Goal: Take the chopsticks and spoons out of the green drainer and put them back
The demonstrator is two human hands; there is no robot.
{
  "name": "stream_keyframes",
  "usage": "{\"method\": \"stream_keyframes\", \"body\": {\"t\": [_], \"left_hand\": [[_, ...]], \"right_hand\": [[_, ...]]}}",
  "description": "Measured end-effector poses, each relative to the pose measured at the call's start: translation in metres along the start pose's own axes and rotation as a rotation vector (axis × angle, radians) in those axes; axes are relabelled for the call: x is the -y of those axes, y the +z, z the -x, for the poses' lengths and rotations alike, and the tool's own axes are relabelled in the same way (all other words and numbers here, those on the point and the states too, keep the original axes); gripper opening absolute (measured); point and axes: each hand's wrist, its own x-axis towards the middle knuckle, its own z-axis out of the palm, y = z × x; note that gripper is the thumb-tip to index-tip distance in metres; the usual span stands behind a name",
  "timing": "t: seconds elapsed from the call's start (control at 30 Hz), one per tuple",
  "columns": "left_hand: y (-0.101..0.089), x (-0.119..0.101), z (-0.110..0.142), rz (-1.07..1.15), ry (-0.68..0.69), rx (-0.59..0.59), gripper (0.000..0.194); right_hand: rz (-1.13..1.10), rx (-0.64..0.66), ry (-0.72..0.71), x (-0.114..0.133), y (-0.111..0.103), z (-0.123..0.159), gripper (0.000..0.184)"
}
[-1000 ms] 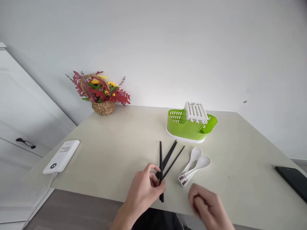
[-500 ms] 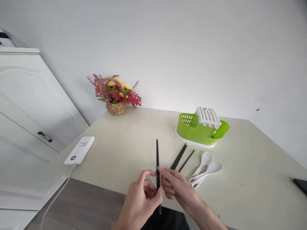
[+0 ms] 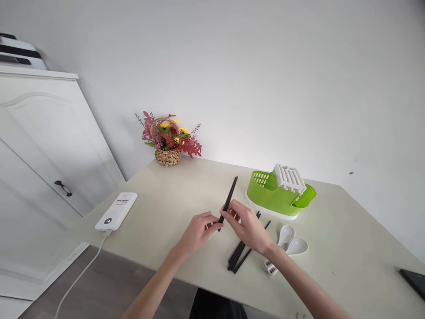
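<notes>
Black chopsticks [image 3: 230, 193] are pinched between my two hands above the table, tilted with their thin ends up and to the right. My left hand [image 3: 201, 228] grips them near the lower end. Just above it, my right hand [image 3: 244, 221] closes on them from the right. More black chopsticks [image 3: 236, 257] lie on the table below my right hand, partly hidden by it. Two white spoons [image 3: 297, 246] with labelled handles rest beside them, partly covered by my right forearm. Beyond my right hand stands a green utensil caddy [image 3: 275, 199] with a white slotted top.
A wicker basket of artificial flowers [image 3: 168, 156] stands at the back left of the table [image 3: 166, 195]. A white power bank [image 3: 116, 212] with a cable lies near the left edge. A black phone [image 3: 413, 281] is at the far right. A white cabinet [image 3: 43, 177] stands left.
My right hand came from beside the spoons and took hold of the chopsticks. Both hands then raised them forward, away from the table's front edge. The camera view turned left.
</notes>
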Motion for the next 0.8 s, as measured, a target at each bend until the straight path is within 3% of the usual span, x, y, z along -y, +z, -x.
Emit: {"method": "stream_keyframes", "body": {"t": [0.27,0.43,0.8], "left_hand": [[0.008,0.027,-0.008,-0.046,0.061,0.006,0.042],[0.012,0.043,-0.010,-0.034,0.070,-0.033,0.040],[0.015,0.053,-0.011,-0.021,0.019,-0.063,0.040]], "right_hand": [[0.183,-0.155,-0.090,0.026,-0.033,-0.028,0.035],[0.263,-0.062,-0.109,0.036,-0.050,-0.039,0.037],[0.280,0.017,0.005,0.045,-0.055,-0.043,0.036]]}}
